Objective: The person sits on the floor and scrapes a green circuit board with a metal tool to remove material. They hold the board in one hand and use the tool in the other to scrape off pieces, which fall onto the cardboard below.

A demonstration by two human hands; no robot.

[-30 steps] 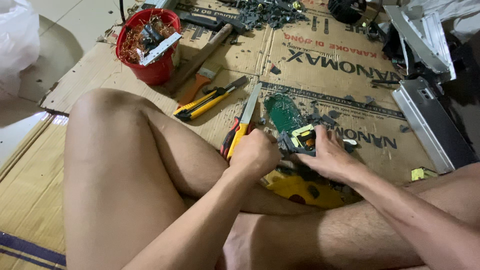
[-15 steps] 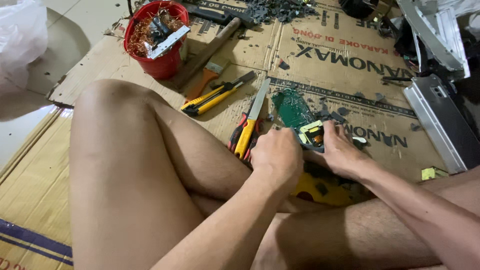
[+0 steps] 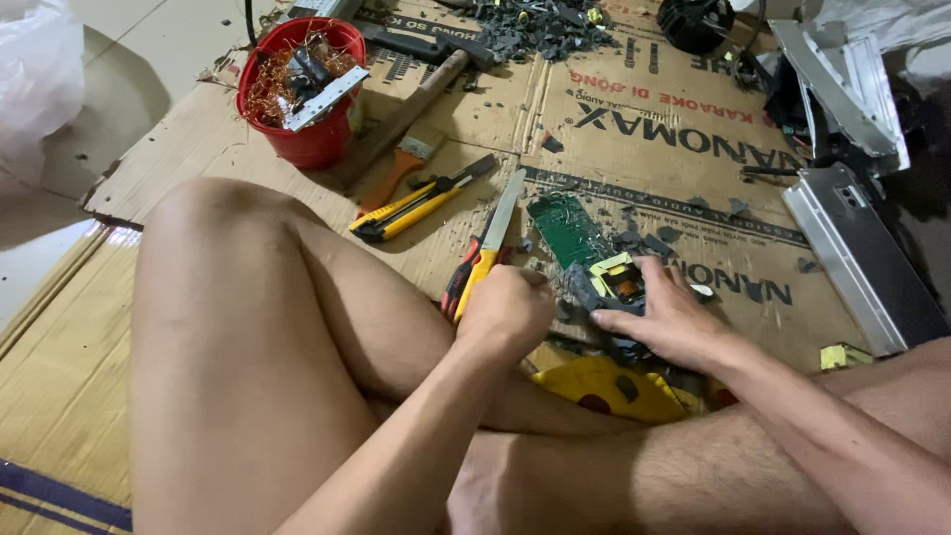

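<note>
Gripped in the closed left hand (image 3: pixel 507 309) on the cardboard (image 3: pixel 634 129), yellow-handled knife (image 3: pixel 487 253) with blade angled up and away toward the green circuit board (image 3: pixel 567 228); right hand (image 3: pixel 662 315) pinning a yellow-taped component (image 3: pixel 616 280), fingers spread.

A red bucket (image 3: pixel 302 139) of copper wire stands at the far left of the cardboard (image 3: pixel 634 139). Beside it lie a hammer (image 3: pixel 416 84), a brush (image 3: pixel 396 173) and a yellow knife (image 3: pixel 416 203). Metal panels (image 3: pixel 862 248) lie right.
</note>
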